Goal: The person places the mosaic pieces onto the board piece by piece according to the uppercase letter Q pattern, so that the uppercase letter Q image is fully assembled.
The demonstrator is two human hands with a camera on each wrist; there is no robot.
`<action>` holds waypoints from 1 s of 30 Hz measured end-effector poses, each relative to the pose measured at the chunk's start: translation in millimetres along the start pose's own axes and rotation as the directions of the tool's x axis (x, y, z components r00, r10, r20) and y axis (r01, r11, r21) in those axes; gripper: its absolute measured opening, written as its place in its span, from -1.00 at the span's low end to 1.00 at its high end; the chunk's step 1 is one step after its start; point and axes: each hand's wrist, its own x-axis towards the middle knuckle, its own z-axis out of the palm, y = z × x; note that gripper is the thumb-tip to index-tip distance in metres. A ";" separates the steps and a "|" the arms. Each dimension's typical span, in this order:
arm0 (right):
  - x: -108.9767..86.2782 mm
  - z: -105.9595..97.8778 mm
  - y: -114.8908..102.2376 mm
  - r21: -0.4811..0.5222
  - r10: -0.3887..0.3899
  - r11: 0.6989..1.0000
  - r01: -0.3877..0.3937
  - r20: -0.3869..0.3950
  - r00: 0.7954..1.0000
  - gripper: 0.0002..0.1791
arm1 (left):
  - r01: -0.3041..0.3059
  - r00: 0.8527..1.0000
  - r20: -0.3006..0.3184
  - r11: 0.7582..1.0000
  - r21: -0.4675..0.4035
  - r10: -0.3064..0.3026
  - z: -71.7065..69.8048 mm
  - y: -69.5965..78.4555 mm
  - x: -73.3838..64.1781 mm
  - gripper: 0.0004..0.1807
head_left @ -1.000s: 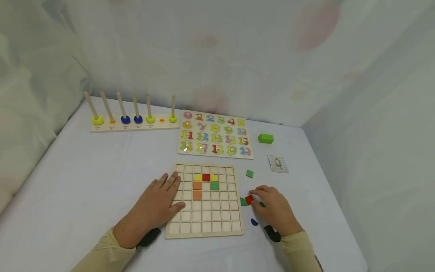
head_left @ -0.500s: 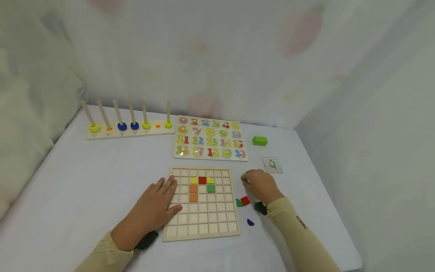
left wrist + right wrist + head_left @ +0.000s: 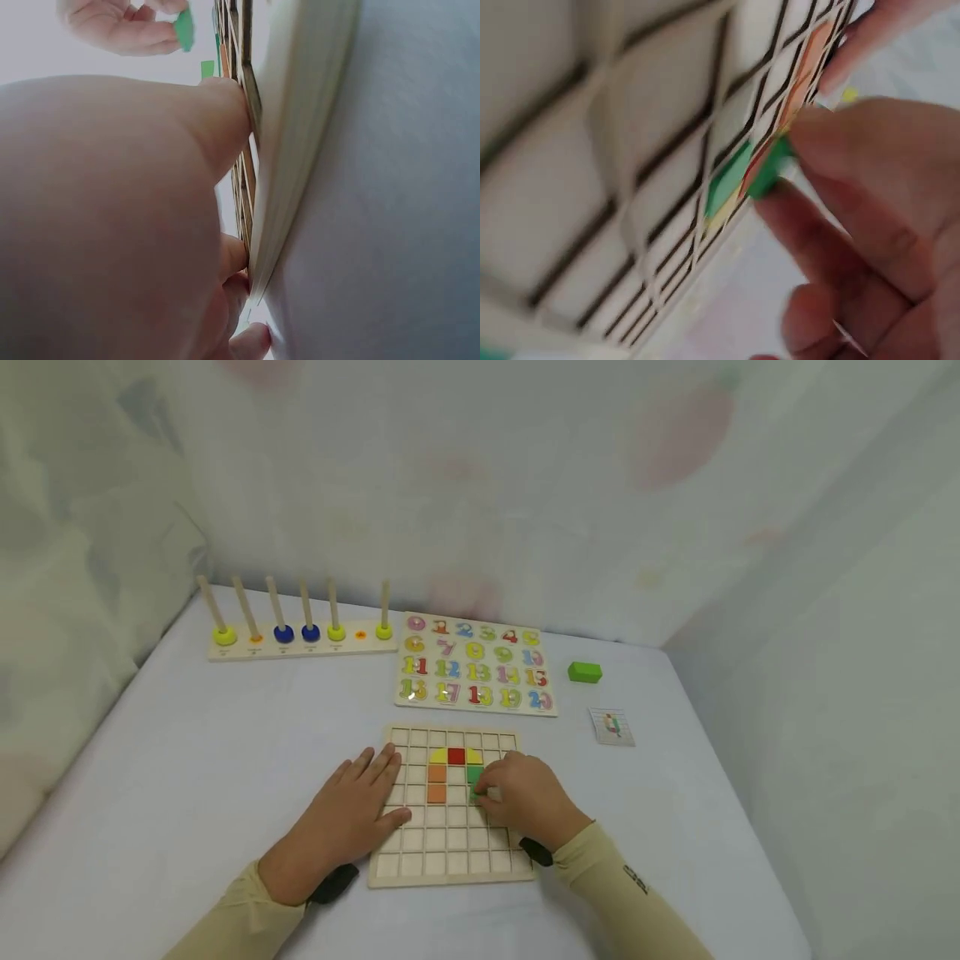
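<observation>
A wooden grid board [image 3: 450, 865] lies on the white table. My left hand [image 3: 341, 814] rests on its left edge, fingers spread. Between thumb and finger, my right hand [image 3: 528, 797] pinches a green square tile [image 3: 769, 171], held tilted over the grid just below a green tile [image 3: 475, 773] set in a cell. That tile sits under a yellow quarter-round tile [image 3: 474, 755]. A red square tile [image 3: 456, 757] and another yellow rounded tile [image 3: 438, 757] fill the same top row. Two orange tiles [image 3: 437, 793] run down the left. The right hand and forearm hide the table right of the board.
Behind the board lies a number puzzle [image 3: 477, 664]. A peg counting stand [image 3: 300, 647] with rings stands at the back left. A green block [image 3: 585, 672] and a small pattern card [image 3: 611, 727] lie to the right.
My right hand moved from beside the red tile to the green square tile right of the board, picked it up and brought it left over the grid. The left hand stayed on the board.
</observation>
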 end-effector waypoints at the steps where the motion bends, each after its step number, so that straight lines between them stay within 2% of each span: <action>1: 0.8 1.3 -3.3 -0.019 -0.017 1.000 0.017 0.001 1.000 -0.93 | -0.001 1.000 -0.001 1.000 0.000 0.001 -0.2 0.5 0.3 -0.04; 4: 0.8 5.9 -7.0 -0.071 -0.033 0.997 0.034 0.007 0.999 -0.94 | -0.007 1.000 -0.001 1.000 -0.005 0.007 -0.4 2.1 0.8 -0.05; 7: -1.7 7.8 -6.2 -0.073 -0.016 0.997 0.017 0.006 1.000 -0.93 | -0.009 1.000 -0.002 1.000 -0.003 0.009 -0.4 2.9 1.3 -0.04; 12: -7.9 6.4 -5.9 0.004 -0.009 1.000 0.009 -0.004 1.000 -0.93 | -0.004 1.000 -0.004 1.000 0.007 0.004 -1.0 2.1 1.4 -0.04; 15: -14.9 6.4 -6.5 0.050 0.006 0.999 -0.003 -0.058 0.998 -0.91 | -0.002 1.000 -0.005 1.000 0.010 0.002 -1.0 1.4 0.6 -0.05; 20: -32.7 3.6 -5.0 0.109 0.081 0.992 -0.061 -0.198 0.977 -0.90 | -0.003 1.000 -0.012 1.000 0.001 0.003 -1.6 1.4 -0.7 -0.05; 23: -44.0 0.7 -0.7 0.135 0.121 0.987 -0.090 -0.241 0.963 -0.87 | -0.002 1.000 -0.020 1.000 -0.002 0.002 -1.5 1.2 -0.9 -0.05; 27: -60.4 0.1 9.4 0.142 0.184 0.978 -0.152 -0.253 0.950 -0.83 | -0.002 1.000 -0.021 1.000 -0.003 0.002 -1.8 1.0 -0.6 -0.05; 30: -71.8 -0.6 16.3 0.142 0.251 0.964 -0.223 -0.223 0.942 -0.82 | -0.003 1.000 -0.015 1.000 -0.003 0.003 -2.8 1.3 -0.2 -0.06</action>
